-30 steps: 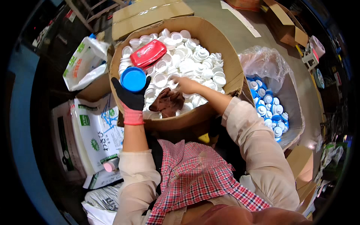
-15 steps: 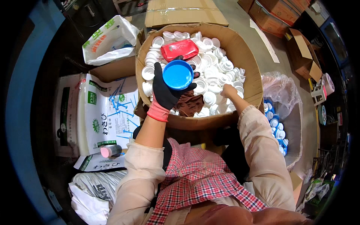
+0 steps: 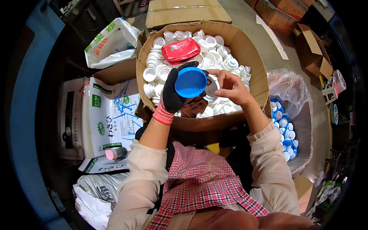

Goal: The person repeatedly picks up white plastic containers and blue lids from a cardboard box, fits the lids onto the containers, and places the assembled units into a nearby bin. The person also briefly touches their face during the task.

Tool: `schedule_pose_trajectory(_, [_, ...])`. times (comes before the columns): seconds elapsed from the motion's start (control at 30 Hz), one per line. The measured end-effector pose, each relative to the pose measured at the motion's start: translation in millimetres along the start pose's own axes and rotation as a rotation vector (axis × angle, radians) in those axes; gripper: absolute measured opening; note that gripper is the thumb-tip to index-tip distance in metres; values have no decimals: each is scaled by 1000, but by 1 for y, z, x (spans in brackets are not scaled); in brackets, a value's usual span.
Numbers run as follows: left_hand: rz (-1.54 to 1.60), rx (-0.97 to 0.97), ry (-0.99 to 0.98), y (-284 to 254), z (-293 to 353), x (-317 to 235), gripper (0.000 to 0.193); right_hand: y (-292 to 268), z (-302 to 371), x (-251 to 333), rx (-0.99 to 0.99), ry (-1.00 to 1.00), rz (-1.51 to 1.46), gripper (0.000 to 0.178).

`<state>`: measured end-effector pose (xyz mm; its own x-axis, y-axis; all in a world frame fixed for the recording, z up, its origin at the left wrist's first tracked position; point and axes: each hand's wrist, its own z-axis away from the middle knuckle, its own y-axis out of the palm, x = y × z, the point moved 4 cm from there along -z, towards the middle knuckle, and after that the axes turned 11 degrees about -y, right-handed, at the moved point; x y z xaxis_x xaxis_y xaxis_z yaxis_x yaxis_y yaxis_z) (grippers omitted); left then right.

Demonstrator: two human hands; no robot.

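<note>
The gloved left hand point(image 3: 173, 94) is grasping a blue lid point(image 3: 190, 82); the bare right hand point(image 3: 229, 87) is pinching a white cap point(image 3: 212, 86) just beside it.

Blue lid point(image 3: 190, 82): 1, held. Red case point(image 3: 180, 50): 1. Big carton point(image 3: 251, 57) of white caps point(image 3: 153, 73): 1; caps too many to count. Clear bag point(image 3: 293, 111) of blue-white caps: 1. Printed sacks: 2 point(image 3: 111, 42) point(image 3: 109, 115).
</note>
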<state>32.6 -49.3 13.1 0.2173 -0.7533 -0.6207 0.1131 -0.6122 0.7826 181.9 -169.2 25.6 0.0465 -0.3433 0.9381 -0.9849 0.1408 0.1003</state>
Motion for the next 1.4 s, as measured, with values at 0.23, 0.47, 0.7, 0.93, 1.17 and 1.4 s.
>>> schedule_pose_trajectory(0.23, [-384,-379,-71,-32,-4,0,74,15,15,26,326,-555,1173,40])
schedule_pose_trajectory(0.47, [-367,-214,-25,-19,-19,-5,79,12,22,22,349,-489,1153,52])
schedule_pose_trajectory(0.7, [-87,-162,253,0,-31,29,63,24,18,28,277,-379,721,64])
schedule_pose_trajectory(0.93, [93,-66,85,6,-28,6,71,-8,20,28,-135,-265,226,57])
schedule_pose_trajectory(1.17, [59,-61,0,10,-22,22,66,34,10,63,-40,-505,776,60])
schedule_pose_trajectory(1.4, [140,-46,-67,-1,-24,35,54,40,6,51,-43,-558,1018,64])
